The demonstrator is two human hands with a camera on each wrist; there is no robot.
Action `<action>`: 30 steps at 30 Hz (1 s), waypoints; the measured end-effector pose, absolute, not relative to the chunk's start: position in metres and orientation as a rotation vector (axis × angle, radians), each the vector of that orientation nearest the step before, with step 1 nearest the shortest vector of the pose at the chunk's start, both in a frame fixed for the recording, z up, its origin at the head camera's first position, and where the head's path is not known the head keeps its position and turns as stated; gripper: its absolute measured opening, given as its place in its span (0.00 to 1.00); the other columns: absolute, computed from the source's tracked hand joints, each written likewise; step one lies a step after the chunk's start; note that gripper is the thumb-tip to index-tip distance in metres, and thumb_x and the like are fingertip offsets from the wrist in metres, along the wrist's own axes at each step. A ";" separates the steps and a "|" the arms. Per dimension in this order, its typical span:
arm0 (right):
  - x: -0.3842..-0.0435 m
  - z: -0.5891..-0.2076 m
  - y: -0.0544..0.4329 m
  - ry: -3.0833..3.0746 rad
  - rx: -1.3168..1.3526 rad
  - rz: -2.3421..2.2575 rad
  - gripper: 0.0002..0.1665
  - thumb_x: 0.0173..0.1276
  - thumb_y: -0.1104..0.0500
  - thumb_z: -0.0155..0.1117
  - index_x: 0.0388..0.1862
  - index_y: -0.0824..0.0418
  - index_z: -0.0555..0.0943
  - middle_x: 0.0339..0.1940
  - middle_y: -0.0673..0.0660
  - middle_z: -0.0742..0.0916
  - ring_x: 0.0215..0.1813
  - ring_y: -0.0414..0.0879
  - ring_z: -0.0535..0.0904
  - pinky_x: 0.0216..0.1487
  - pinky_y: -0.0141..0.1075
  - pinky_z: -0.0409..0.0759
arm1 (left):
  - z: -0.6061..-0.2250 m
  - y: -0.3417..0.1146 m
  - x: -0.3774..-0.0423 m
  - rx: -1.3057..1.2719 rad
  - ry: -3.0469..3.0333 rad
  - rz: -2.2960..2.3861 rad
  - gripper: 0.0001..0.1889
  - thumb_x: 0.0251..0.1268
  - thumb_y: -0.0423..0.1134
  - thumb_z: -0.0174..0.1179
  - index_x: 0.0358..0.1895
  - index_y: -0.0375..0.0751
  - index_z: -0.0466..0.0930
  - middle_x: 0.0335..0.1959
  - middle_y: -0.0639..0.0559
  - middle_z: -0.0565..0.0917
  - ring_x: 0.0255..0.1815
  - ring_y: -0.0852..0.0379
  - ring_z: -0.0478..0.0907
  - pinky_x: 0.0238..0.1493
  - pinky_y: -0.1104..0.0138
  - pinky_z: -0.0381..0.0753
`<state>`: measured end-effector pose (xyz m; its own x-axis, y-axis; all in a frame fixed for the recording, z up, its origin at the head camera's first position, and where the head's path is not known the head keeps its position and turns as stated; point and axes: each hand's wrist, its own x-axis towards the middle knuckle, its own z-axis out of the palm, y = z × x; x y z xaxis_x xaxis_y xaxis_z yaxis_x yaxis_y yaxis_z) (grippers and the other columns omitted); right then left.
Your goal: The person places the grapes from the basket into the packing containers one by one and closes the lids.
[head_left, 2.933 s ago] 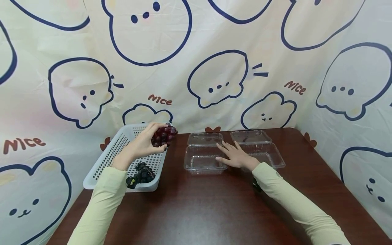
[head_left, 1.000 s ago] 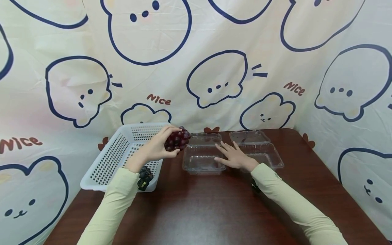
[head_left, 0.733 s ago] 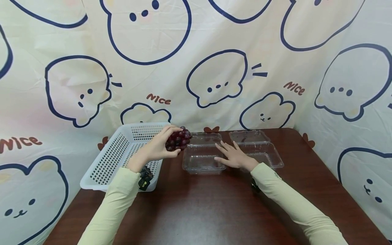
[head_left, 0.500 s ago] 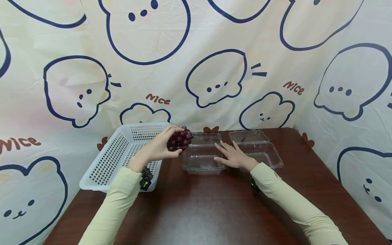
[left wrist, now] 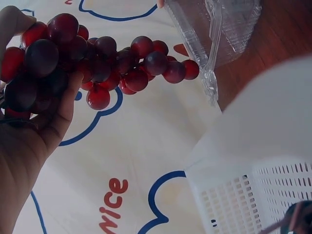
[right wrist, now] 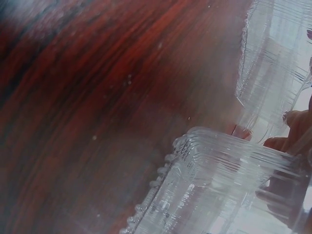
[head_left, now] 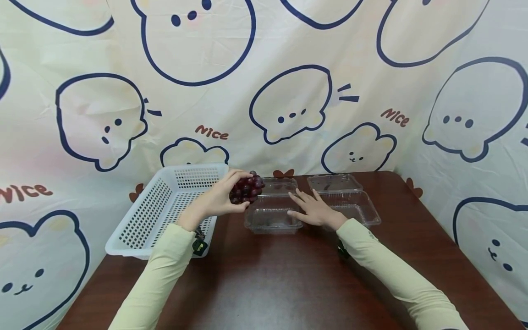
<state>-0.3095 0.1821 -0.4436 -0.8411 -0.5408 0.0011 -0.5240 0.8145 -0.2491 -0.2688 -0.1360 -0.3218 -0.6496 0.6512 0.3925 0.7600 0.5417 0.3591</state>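
My left hand grips a bunch of red grapes in the air, between the basket and the left clear plastic box. In the left wrist view, the grape bunch trails out past the fingers toward the right. My right hand spreads its straight fingers over the adjoining sides of that box and the right clear plastic box. Both boxes have their lids folded back. Whether the right fingertips touch plastic, I cannot tell. The right wrist view shows a clear box close up and blurred.
A white perforated basket stands at the left. Dark grapes inside it are mostly hidden by my left forearm and a black device at the wrist. A cloth printed with cartoon faces hangs behind the brown table.
My left hand has carried the red grapes rightward from above the basket to beside the left box. Its forearm now covers most of the dark grapes. The right hand has stayed put.
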 end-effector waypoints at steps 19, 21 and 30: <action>-0.309 -0.443 0.182 2.927 -0.873 -0.365 0.44 0.68 0.30 0.37 0.75 0.49 0.45 0.75 0.60 0.52 0.75 0.54 0.49 0.70 0.57 0.32 | -0.330 -0.128 -0.272 -1.209 -2.576 -0.752 0.35 0.50 0.47 0.65 0.64 0.50 0.63 0.60 0.52 0.65 0.55 0.56 0.69 0.50 0.56 0.76; -0.310 -0.443 0.182 2.929 -0.872 -0.361 0.44 0.68 0.30 0.37 0.75 0.49 0.45 0.75 0.60 0.52 0.75 0.54 0.49 0.70 0.57 0.32 | -0.331 -0.127 -0.273 -1.203 -2.580 -0.734 0.35 0.50 0.47 0.65 0.64 0.50 0.63 0.60 0.53 0.66 0.55 0.56 0.69 0.50 0.57 0.76; -0.310 -0.446 0.182 2.938 -0.881 -0.360 0.44 0.67 0.29 0.35 0.75 0.47 0.43 0.75 0.60 0.52 0.75 0.53 0.49 0.70 0.57 0.32 | -0.335 -0.124 -0.273 -1.157 -2.610 -0.709 0.35 0.49 0.47 0.66 0.64 0.53 0.64 0.59 0.54 0.67 0.53 0.56 0.71 0.47 0.58 0.78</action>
<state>-0.3100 0.1819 -0.4456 -0.8359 -0.5486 0.0160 -0.5362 0.8102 -0.2368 -0.2726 -0.1243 -0.3352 -0.6738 0.6430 0.3641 0.7388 0.5787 0.3455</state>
